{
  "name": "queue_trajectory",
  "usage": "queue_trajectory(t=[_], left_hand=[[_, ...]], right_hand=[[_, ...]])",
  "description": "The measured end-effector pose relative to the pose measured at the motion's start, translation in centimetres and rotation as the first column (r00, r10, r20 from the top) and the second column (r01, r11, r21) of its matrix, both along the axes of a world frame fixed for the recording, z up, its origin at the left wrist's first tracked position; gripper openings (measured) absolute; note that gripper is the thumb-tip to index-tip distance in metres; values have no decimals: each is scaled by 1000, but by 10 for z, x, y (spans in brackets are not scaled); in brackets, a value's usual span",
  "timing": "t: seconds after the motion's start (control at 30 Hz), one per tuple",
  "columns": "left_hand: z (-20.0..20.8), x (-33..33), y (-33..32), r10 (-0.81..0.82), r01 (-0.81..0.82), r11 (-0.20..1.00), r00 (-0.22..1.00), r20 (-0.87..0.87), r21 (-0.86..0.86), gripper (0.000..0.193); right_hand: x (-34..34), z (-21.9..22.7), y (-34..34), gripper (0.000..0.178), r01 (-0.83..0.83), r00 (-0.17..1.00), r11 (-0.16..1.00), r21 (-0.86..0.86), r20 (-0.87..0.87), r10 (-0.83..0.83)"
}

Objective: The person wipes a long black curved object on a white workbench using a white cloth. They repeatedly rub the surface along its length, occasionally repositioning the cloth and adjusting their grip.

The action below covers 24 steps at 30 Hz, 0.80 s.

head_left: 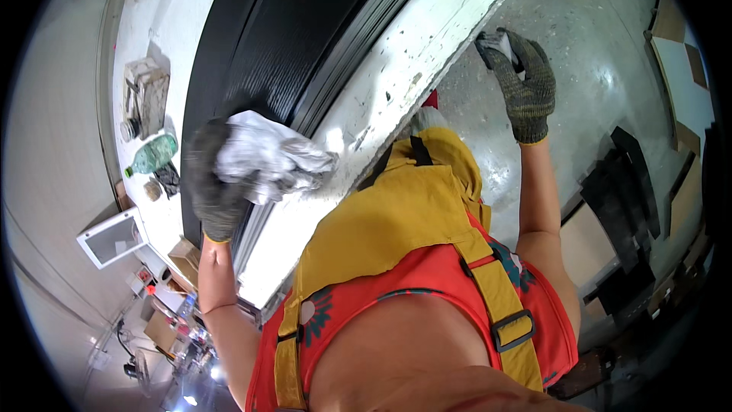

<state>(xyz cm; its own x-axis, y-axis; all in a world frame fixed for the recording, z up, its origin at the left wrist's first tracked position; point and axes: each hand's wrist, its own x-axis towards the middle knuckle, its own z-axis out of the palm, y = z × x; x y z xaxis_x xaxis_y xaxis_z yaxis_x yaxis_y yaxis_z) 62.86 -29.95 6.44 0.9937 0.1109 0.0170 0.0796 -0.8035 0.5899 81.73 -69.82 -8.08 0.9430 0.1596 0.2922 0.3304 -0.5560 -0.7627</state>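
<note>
Bottle and box sit far left on bench. Left hand, gloved, grips crumpled rag pressed on black panel; panel's long axis runs up-right, away from the hand. Right hand, gloved, clutches a white scrap past the bench edge, over floor, well apart.

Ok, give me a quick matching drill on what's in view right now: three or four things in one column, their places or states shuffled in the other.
Things:
1. left hand
2. right hand
3. green bottle
4. black panel

Places or states:
A. stands on the white table by a small jar
B. grips the bench's edge
C. clutches a crumpled white rag
D. lies flat on the white bench

Pairs: 1-C, 2-B, 3-A, 4-D
</note>
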Motion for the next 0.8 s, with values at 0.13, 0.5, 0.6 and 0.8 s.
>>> queue_trajectory(t=[0.13,0.5,0.6,0.8], left_hand=[[-2,48,-14,-257,276,942,959,-118,191,79],[-38,281,-80,-670,576,698,735,104,426,83],[-56,365,-110,-651,485,697,736,184,528,75],[-74,382,-134,-446,319,887,781,437,334,63]], right_hand=[[-4,-8,-14,37,58,997,998,16,-56,-57],[-20,-11,-24,34,97,976,992,79,-201,-79],[-24,-15,-28,33,107,945,987,123,-320,-62],[-27,-14,-33,30,107,946,966,233,-323,-27]])
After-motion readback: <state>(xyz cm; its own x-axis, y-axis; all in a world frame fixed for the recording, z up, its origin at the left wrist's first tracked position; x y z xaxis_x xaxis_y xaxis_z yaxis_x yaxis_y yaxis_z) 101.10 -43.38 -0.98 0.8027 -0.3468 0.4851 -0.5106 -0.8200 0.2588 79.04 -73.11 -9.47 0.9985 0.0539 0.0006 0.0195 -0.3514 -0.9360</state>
